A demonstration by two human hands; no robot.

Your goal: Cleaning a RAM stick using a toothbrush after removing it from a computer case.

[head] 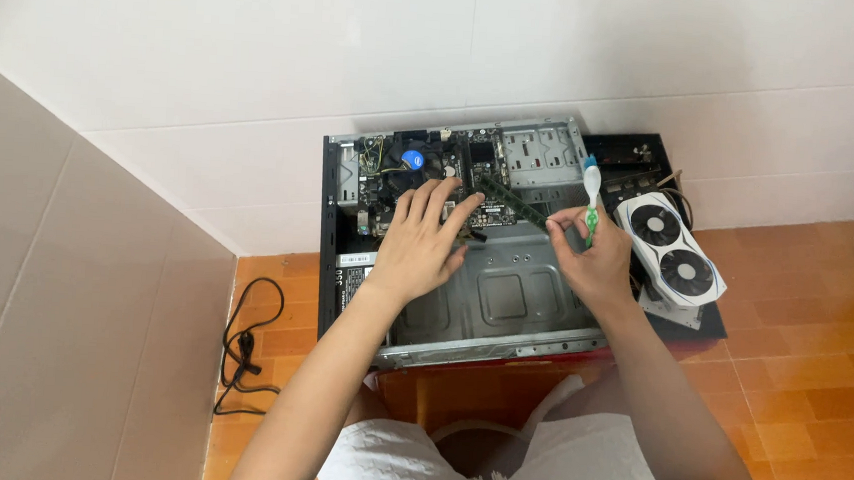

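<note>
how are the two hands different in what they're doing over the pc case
The left hand lies spread, fingers on the motherboard, holding no tool; the right hand is closed around a toothbrush. The left reaches deep into the open computer case; the right hovers at its right side, near the white graphics card. Both are bare.

This looks like a room in a home used for makeshift repair work, not a fitted workshop. The floor (817,323) is orange-brown tile meeting plain white walls (261,42) at a corner. An opened computer case (502,304) lies straight on the floor, a white graphics card (672,247) beside it and a black cable (242,357) loose by the wall.
</note>
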